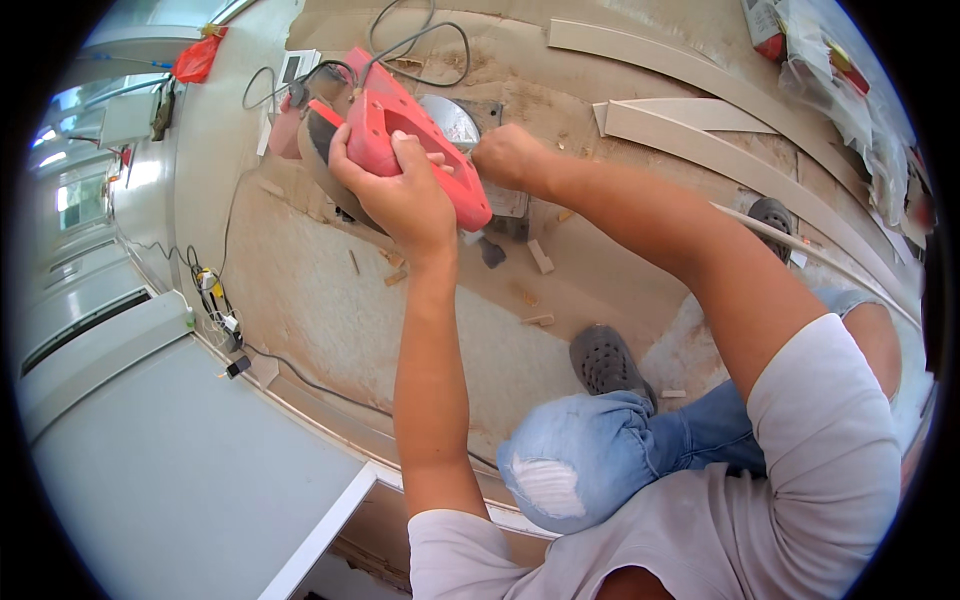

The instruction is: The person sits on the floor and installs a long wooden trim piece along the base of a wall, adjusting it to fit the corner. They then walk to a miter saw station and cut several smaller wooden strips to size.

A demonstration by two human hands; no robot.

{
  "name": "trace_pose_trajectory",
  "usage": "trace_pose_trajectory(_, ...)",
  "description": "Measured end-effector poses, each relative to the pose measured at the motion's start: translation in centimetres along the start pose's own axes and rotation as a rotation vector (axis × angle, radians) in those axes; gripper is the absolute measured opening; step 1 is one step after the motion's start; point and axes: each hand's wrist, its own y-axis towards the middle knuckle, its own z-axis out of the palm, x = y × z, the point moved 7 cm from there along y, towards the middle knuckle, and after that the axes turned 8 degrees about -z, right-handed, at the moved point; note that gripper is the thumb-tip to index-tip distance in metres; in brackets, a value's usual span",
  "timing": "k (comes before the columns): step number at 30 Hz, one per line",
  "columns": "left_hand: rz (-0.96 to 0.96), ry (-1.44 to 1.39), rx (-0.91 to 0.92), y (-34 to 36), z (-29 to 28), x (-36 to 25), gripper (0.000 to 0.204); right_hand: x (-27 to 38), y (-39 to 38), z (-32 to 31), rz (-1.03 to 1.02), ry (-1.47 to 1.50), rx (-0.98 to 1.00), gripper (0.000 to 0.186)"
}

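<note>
My left hand [405, 195] is wrapped round the red handle of a corded power saw [466, 202], which looks like a mitre saw, its dark guard and motor on the left side. Just right of the red body shows a shiny round metal disc [452, 122], partly covered. Close beside that disc, my right hand [512, 158] is closed like a fist; what its fingers hold, if anything, is hidden. Under the right hand a grey metal part of the saw's base [507, 200] is partly visible.
Long pale strips [690, 140] lie on the floor at the right, near plastic-wrapped goods [845, 110]. Wood offcuts [540, 256] are scattered below the saw. A grey cable [465, 50] loops behind it. A pale cabinet [180, 460] stands at the lower left; a power strip [208, 282] lies beside it.
</note>
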Motion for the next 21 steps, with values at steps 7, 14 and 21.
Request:
trace_pose_trajectory(7,0.120,0.027,-0.036,-3.1,-0.1,4.0,0.048,0.2,-0.3,-1.0,-0.038,0.014,-0.059,0.015)
trace_pose_trajectory(14,-0.049,-0.004,0.059,4.6,-1.5,-1.5,0.053,0.4,-0.1,-0.2,-0.035,-0.015,-0.103,0.016)
trace_pose_trajectory(21,-0.210,0.090,0.231,20.2,-1.6,-5.9,0.030,-0.2,-4.6,-2.7,0.066,-0.139,-0.087,0.021)
